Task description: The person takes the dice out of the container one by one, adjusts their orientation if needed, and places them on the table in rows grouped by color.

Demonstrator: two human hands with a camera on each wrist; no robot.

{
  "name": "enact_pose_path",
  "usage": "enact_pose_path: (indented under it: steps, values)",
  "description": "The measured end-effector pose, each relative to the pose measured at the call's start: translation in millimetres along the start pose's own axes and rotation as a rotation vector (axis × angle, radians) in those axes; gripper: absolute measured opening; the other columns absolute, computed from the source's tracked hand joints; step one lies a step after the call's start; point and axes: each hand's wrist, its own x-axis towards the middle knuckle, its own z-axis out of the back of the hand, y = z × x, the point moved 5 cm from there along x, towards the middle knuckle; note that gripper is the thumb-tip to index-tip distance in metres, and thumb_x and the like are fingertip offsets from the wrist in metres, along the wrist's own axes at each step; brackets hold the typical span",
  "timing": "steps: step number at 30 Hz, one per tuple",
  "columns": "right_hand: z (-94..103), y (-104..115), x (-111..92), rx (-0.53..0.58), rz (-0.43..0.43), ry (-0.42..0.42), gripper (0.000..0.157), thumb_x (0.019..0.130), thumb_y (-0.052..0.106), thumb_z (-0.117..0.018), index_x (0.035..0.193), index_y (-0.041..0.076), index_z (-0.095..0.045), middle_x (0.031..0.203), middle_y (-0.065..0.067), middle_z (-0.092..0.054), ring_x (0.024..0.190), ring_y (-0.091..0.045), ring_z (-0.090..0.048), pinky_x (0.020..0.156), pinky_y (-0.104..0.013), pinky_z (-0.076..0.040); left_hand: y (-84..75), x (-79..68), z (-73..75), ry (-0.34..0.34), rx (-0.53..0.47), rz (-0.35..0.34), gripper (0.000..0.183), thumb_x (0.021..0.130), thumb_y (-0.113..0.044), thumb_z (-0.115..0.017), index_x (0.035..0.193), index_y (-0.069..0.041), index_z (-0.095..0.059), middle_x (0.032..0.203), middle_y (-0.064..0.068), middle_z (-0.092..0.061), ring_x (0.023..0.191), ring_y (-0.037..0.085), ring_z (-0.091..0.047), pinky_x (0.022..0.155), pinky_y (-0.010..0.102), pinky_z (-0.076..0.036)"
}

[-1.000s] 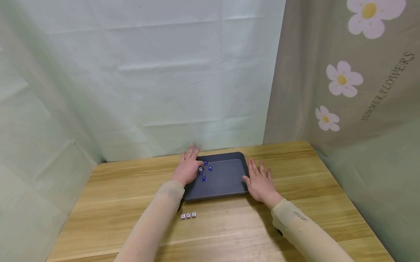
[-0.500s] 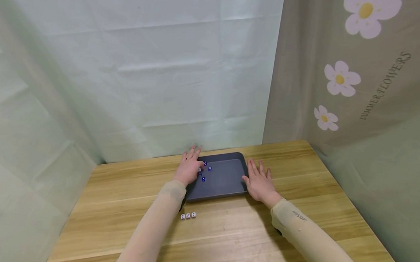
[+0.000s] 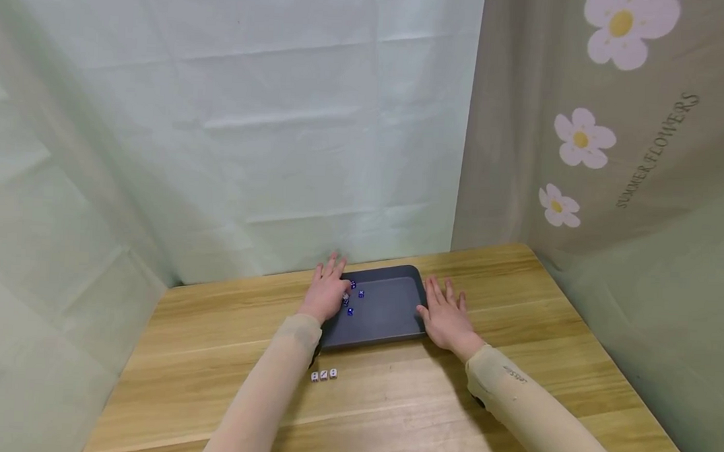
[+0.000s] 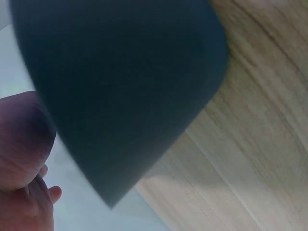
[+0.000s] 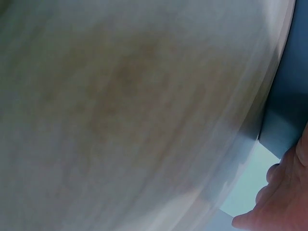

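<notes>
A dark grey rectangular tray (image 3: 388, 315) lies near the back of the wooden table. My left hand (image 3: 325, 295) rests along its left side, fingers straight and spread, thumb over the rim. On the opposite side my right hand (image 3: 449, 321) touches the edge with extended fingers, its thumb at the rim. Several small dice sit in the tray's left part, among them a blue die (image 3: 350, 312) and another blue die (image 3: 362, 294); a whitish one is partly hidden by the left thumb. In the left wrist view the tray's dark outer wall (image 4: 130, 96) covers much of the frame.
Three white dice (image 3: 324, 375) stand in a row on the wooden table (image 3: 426, 417), in front of the tray's left end. A pale curtain (image 3: 280, 148) hangs close behind the table's back edge. A flower-printed curtain (image 3: 511, 145) hangs at the right.
Hands, tray and dice keep almost the same places. Only the head view has shifted slightly.
</notes>
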Motion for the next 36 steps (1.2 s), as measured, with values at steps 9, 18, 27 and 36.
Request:
enact_pose_path:
  steps: [9,18,27,36]
  values:
    - [-0.8,-1.4,0.9,0.005,0.003,0.010,0.070,0.117,0.038,-0.033,0.171,0.003,-0.005,0.179,-0.015,-0.004,0.163,-0.044,0.004,0.124,-0.072,-0.002,5.1,-3.6,3.2,-0.024,0.019,0.001,0.006,0.101,-0.012,-0.072,0.097,-0.013,-0.076,0.171,0.020,-0.033,0.162,0.043,-0.016,0.126,0.064,-0.023]
    - [0.0,-1.8,-0.4,0.000,-0.001,0.022,0.070,0.118,0.040,-0.031,0.171,0.004,-0.004,0.180,-0.013,-0.001,0.163,-0.044,0.006,0.125,-0.072,-0.001,6.6,-15.0,10.3,-0.031,-0.023,0.006,0.010,0.099,-0.013,-0.073,0.108,-0.009,-0.076,0.172,0.021,-0.030,0.162,0.044,-0.015,0.127,0.064,-0.018]
    - [0.6,-0.2,-0.1,0.016,0.007,0.017,0.070,0.118,0.037,-0.033,0.170,0.003,-0.004,0.179,-0.014,-0.001,0.162,-0.045,0.005,0.124,-0.073,0.000,7.9,-32.6,12.6,-0.081,-0.112,-0.018,0.004,0.099,-0.013,-0.068,0.096,-0.013,-0.071,0.173,0.021,-0.027,0.162,0.046,-0.014,0.127,0.065,-0.014]
    - [-0.3,1.0,-1.5,0.005,0.004,0.023,0.070,0.118,0.038,-0.033,0.171,0.003,-0.003,0.179,-0.014,-0.001,0.163,-0.045,0.005,0.124,-0.073,0.000,9.4,-61.6,16.5,-0.097,-0.180,-0.033,0.004,0.096,-0.019,-0.073,0.098,-0.016,-0.071,0.175,0.019,-0.023,0.163,0.044,-0.010,0.127,0.065,-0.014]
